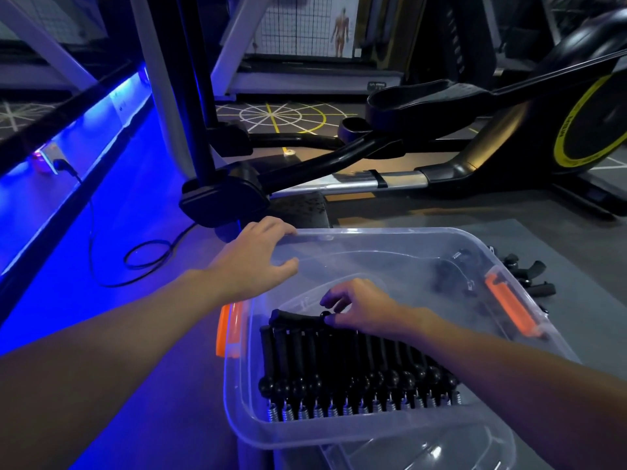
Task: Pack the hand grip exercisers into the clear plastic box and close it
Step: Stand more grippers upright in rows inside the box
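Note:
A clear plastic box with orange side latches stands open on the floor mat in front of me. Inside it, several black hand grip exercisers lie in a tight row, their steel springs toward me. One more exerciser lies crosswise at the far end of the row. My right hand is inside the box and pinches the knob end of that crosswise exerciser. My left hand grips the box's far left corner rim. Several loose exercisers lie outside, beyond the box's right side.
The clear lid lies under the box's near edge. An elliptical trainer stands just beyond the box. A black cable loops on the blue-lit floor to the left. The left orange latch sticks out sideways.

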`<state>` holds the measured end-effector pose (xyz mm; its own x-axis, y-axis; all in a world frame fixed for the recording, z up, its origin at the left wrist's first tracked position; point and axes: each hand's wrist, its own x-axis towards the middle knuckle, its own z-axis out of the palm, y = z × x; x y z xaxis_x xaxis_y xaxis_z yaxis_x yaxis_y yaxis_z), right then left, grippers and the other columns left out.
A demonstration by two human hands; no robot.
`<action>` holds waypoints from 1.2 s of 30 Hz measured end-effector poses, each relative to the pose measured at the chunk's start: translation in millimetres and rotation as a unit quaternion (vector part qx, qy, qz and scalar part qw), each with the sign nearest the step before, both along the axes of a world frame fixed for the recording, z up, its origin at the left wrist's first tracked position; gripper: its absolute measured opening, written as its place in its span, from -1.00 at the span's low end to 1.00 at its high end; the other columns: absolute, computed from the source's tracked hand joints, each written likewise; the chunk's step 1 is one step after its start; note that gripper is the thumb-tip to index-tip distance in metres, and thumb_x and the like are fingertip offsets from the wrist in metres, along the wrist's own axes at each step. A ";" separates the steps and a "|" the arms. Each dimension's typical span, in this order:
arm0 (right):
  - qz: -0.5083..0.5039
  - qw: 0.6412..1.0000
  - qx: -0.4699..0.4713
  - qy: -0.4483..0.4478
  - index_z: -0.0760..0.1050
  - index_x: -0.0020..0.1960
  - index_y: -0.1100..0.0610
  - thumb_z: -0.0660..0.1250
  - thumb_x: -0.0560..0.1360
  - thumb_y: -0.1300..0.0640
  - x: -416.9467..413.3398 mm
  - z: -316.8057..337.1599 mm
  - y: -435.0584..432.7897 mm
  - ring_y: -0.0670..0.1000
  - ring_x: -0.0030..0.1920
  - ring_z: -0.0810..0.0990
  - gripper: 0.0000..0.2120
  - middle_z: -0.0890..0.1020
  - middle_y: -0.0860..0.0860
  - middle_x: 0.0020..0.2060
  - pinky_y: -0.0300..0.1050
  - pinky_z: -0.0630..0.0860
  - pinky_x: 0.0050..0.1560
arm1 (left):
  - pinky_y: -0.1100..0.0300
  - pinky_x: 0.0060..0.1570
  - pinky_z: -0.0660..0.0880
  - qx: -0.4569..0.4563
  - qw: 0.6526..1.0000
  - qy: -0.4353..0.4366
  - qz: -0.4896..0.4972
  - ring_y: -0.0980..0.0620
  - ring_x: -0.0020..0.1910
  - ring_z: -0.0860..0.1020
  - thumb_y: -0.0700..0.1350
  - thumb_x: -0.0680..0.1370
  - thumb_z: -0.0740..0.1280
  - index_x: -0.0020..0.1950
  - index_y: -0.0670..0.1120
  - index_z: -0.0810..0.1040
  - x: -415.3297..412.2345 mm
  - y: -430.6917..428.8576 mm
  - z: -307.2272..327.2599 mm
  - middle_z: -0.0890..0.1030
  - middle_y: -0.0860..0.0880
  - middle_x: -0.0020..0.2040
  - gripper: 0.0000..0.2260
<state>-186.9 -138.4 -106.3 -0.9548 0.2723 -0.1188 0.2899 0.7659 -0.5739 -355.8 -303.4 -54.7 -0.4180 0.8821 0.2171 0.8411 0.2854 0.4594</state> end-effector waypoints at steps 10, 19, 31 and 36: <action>-0.082 0.990 0.006 0.111 0.67 0.00 0.11 0.44 0.47 0.16 71.5 74.9 27.0 -0.17 -0.15 0.65 -0.87 0.71 -0.07 -0.17 -0.33 0.55 -0.06 | -0.04 0.30 0.29 0.011 0.996 0.091 -0.018 0.04 0.28 0.43 0.24 0.43 0.07 0.33 0.03 0.46 33.3 45.6 23.5 0.51 0.10 0.27 -0.44; -0.377 0.873 -0.054 0.304 0.64 -0.09 0.16 0.31 0.47 0.33 180.0 87.4 120.7 -0.09 -0.33 0.60 -0.84 0.67 0.03 -0.30 -0.20 0.52 -0.25 | 0.02 0.31 0.29 -0.009 0.989 0.055 -0.137 0.05 0.28 0.42 0.17 0.47 0.12 0.30 0.01 0.47 141.8 136.0 44.8 0.49 0.08 0.27 -0.53; -0.548 0.809 -0.153 0.151 0.57 0.02 0.13 0.51 0.36 0.06 260.7 -71.5 188.1 0.07 -0.13 0.56 -0.72 0.60 0.04 -0.22 -0.11 0.50 -0.21 | -0.09 0.37 0.27 -0.071 0.978 0.061 -0.189 0.07 0.44 0.23 0.43 0.38 0.05 0.34 0.15 0.39 217.9 200.3 10.4 0.31 0.12 0.42 -0.37; -0.585 0.802 -0.071 0.099 0.42 0.32 0.07 0.48 0.36 -0.07 248.6 -111.8 215.9 0.14 0.28 0.44 -0.41 0.51 0.07 0.21 0.07 0.40 0.28 | -0.05 0.37 0.27 -0.055 0.977 0.076 -0.194 0.11 0.42 0.19 0.47 0.38 0.08 0.28 0.21 0.38 213.2 204.7 6.6 0.28 0.18 0.35 -0.42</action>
